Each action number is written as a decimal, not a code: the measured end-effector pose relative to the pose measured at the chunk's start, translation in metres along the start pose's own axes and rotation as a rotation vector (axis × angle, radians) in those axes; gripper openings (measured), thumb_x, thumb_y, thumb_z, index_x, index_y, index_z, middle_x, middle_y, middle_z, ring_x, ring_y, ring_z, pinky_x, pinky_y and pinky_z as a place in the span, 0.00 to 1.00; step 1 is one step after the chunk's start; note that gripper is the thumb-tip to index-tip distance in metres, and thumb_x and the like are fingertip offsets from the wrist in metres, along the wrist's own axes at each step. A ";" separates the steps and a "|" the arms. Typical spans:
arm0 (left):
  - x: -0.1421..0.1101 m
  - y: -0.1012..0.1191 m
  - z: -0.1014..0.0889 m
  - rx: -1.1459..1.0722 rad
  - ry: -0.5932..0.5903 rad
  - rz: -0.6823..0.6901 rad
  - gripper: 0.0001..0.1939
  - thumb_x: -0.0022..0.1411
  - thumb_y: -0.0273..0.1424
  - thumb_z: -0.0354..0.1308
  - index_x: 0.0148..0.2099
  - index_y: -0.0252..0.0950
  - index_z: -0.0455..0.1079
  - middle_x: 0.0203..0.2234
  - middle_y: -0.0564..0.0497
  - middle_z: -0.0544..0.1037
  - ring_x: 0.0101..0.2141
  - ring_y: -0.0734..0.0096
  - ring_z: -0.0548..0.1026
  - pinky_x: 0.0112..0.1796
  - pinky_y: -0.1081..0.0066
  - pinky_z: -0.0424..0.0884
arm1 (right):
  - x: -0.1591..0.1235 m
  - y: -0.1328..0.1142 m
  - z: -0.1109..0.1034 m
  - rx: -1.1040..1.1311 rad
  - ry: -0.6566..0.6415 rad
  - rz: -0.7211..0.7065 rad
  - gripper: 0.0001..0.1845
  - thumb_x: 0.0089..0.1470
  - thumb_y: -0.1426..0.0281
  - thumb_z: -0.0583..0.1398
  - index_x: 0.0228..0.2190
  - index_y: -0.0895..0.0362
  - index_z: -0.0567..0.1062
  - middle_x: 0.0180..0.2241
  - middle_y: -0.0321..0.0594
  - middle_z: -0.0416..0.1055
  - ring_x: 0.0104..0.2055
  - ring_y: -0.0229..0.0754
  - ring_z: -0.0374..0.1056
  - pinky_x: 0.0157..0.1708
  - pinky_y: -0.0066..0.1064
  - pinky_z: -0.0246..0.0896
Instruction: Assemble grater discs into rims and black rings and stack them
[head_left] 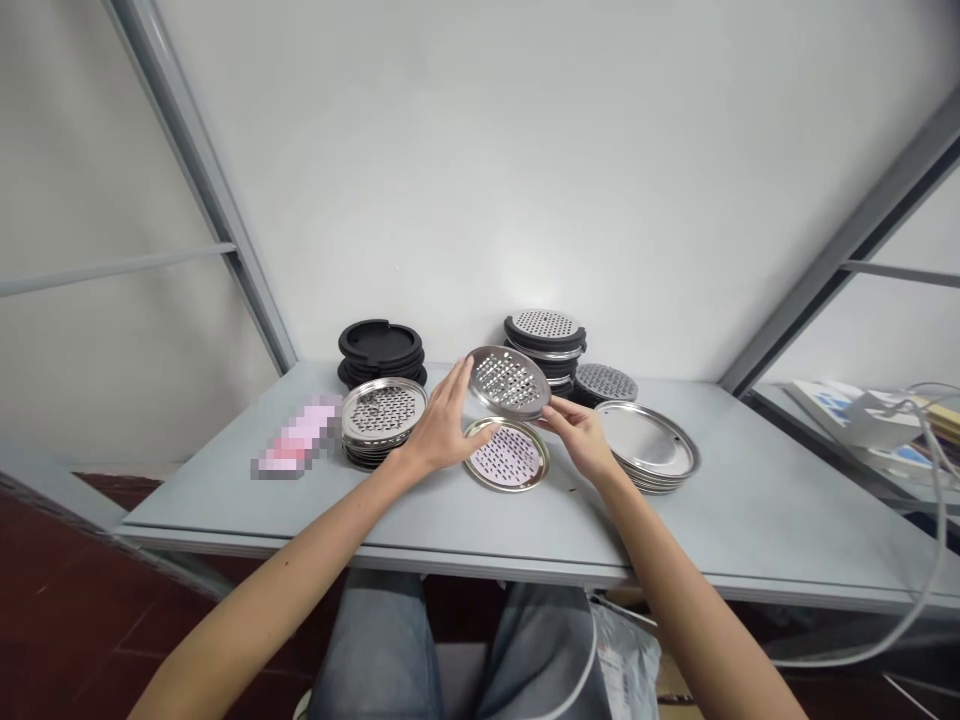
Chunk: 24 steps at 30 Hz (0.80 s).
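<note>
My right hand pinches the lower right rim of a round metal grater disc, which is tilted above the table. Against or just beside the disc's left edge is my left hand, its fingers stretched out and thumb apart; whether they touch cannot be told. Under the raised disc, another grater disc lies in a shiny round rim, pinkish through its holes. A stack of grater discs stands left of my left hand. Beside my right wrist is a stack of plain metal plates.
Black plastic rings are stacked at the back left. At the back right stand a taller stack topped by a perforated disc and a lower grater disc. A blurred pink item lies left on the grey table. A white cable hangs at right.
</note>
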<state>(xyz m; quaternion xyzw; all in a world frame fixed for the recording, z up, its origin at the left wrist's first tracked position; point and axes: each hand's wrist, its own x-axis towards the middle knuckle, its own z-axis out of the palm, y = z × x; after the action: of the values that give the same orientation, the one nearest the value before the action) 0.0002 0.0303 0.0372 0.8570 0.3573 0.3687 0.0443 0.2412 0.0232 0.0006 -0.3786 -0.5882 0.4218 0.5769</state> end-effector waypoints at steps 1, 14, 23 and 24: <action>-0.001 -0.001 0.000 -0.026 0.011 -0.006 0.48 0.61 0.45 0.55 0.69 0.37 0.27 0.67 0.40 0.42 0.66 0.53 0.45 0.62 0.55 0.49 | 0.000 0.000 -0.001 -0.025 0.001 -0.027 0.21 0.51 0.58 0.63 0.46 0.54 0.77 0.46 0.39 0.76 0.49 0.49 0.71 0.52 0.48 0.66; -0.027 -0.005 0.011 -0.183 -0.203 -0.189 0.40 0.69 0.47 0.41 0.70 0.33 0.24 0.68 0.41 0.35 0.66 0.59 0.39 0.64 0.56 0.45 | -0.022 0.009 -0.019 -0.485 -0.043 -0.272 0.17 0.56 0.66 0.60 0.48 0.51 0.75 0.51 0.40 0.73 0.55 0.51 0.67 0.59 0.52 0.58; -0.062 -0.001 0.019 -0.121 -0.430 -0.225 0.52 0.61 0.50 0.52 0.69 0.26 0.25 0.67 0.32 0.35 0.66 0.53 0.39 0.64 0.56 0.46 | -0.043 0.011 -0.029 -0.655 -0.195 -0.359 0.19 0.58 0.70 0.57 0.51 0.48 0.73 0.54 0.39 0.70 0.59 0.48 0.62 0.60 0.49 0.58; -0.062 -0.001 0.019 -0.116 -0.442 -0.232 0.53 0.60 0.51 0.53 0.69 0.25 0.25 0.67 0.32 0.36 0.66 0.52 0.39 0.64 0.55 0.47 | -0.044 0.012 -0.029 -0.660 -0.205 -0.354 0.19 0.58 0.70 0.57 0.51 0.48 0.73 0.54 0.40 0.70 0.59 0.49 0.63 0.59 0.49 0.59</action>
<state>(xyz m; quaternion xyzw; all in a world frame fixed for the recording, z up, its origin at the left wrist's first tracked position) -0.0170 -0.0056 -0.0142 0.8660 0.4134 0.1848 0.2124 0.2716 -0.0115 -0.0267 -0.3923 -0.8032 0.1393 0.4262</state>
